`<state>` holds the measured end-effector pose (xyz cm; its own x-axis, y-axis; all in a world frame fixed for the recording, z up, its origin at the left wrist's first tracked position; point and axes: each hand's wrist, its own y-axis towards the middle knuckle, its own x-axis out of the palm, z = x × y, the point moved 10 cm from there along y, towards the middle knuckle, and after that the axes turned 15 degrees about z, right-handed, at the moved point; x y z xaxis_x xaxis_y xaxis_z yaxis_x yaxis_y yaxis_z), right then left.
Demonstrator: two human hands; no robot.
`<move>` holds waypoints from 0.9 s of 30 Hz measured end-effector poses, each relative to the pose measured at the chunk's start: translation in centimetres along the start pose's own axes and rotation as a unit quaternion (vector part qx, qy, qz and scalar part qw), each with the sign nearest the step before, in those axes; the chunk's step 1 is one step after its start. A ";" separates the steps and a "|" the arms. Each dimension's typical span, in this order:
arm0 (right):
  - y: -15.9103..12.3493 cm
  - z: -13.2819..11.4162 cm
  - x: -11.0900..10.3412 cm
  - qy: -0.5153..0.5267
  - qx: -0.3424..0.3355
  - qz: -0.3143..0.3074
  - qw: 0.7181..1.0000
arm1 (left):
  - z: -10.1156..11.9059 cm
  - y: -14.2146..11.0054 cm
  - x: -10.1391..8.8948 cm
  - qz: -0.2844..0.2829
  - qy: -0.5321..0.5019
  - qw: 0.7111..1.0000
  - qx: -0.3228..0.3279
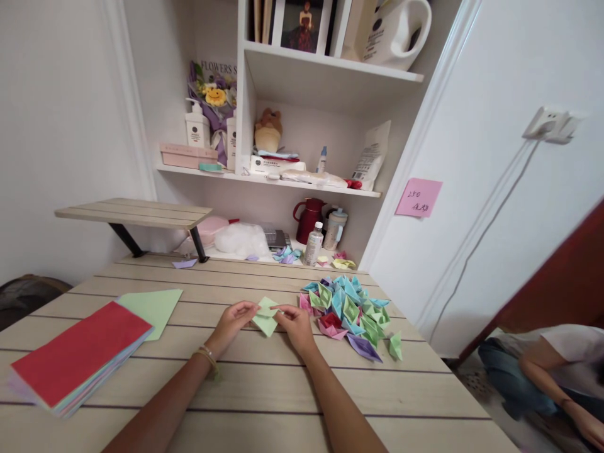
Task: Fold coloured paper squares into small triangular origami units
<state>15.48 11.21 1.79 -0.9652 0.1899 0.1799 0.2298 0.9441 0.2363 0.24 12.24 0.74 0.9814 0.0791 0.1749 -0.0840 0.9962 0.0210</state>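
Observation:
A small light-green folded paper point(267, 323) is held between my two hands over the middle of the slatted table. My left hand point(236, 319) pinches its left corner, fingers closed. On the opposite corner, my right hand point(296, 324) grips it with thumb and forefinger. The paper looks diamond-shaped, with a fold across its upper part. Right of my right hand lies a heap of folded paper boats point(352, 308) in blue, green, pink, red and purple. One green boat point(395, 346) sits apart at the heap's right side.
A stack of coloured paper point(85, 352), red on top, lies at the left over a green sheet point(163, 308). A small raised shelf point(136, 212) stands behind it. At the back are a bottle point(314, 244) and a red jug point(310, 220). Another person point(552, 371) crouches at lower right.

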 end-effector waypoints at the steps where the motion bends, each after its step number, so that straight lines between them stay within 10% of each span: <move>1: 0.2 -0.1 -0.3 -0.001 -0.004 0.013 1.000 | 0.0 -0.1 0.1 -0.005 0.000 1.000 0.000; 27: 0.6 0.3 -0.1 0.023 0.003 0.005 1.000 | 0.6 0.2 -0.5 0.026 0.037 0.998 0.041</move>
